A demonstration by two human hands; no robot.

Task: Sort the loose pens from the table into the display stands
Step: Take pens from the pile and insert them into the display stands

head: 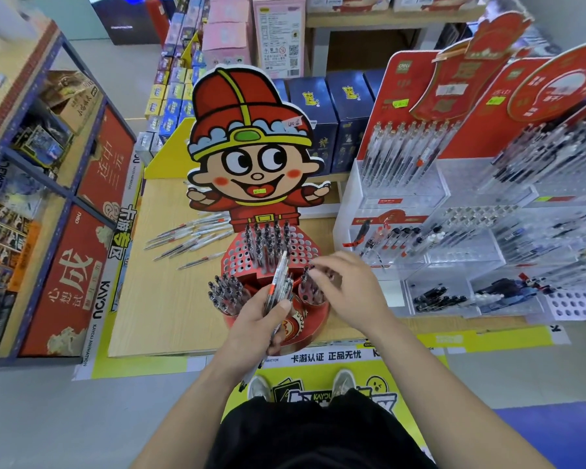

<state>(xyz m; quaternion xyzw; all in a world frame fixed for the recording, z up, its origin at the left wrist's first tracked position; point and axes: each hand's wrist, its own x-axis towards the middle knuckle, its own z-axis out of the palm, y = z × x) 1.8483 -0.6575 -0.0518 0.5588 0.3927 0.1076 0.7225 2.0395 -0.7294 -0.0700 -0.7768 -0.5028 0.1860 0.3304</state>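
The fingers [282,308] of the left hand [264,323] are curled around a bundle of clear-barrelled pens with red and dark trim [278,282], which it holds upright and slightly fanned just in front of the red cardboard display stand with punched holes [301,245]. The right hand [349,289] hangs over the stand's right-hand round cup [313,294]. Its fingertips [315,270] are drawn together and point down among the pen tops there, but motion blur hides whether they pinch a pen.

The cup on the left [225,292] looks full. The middle of the stepped tier behind is filled, while holes towards its edges are open. More loose clear pens [190,236] lie scattered on the pale wood-grain table [156,306], well to the left of the stand.

To seat a pen well, I would draw one at a time from the bundle and grip it near the top. Line its tip up over an open hole, then lower it straight down so that the neighbouring pens are not knocked askew. The left hand should stay close, with the bundle clamped so none slips.
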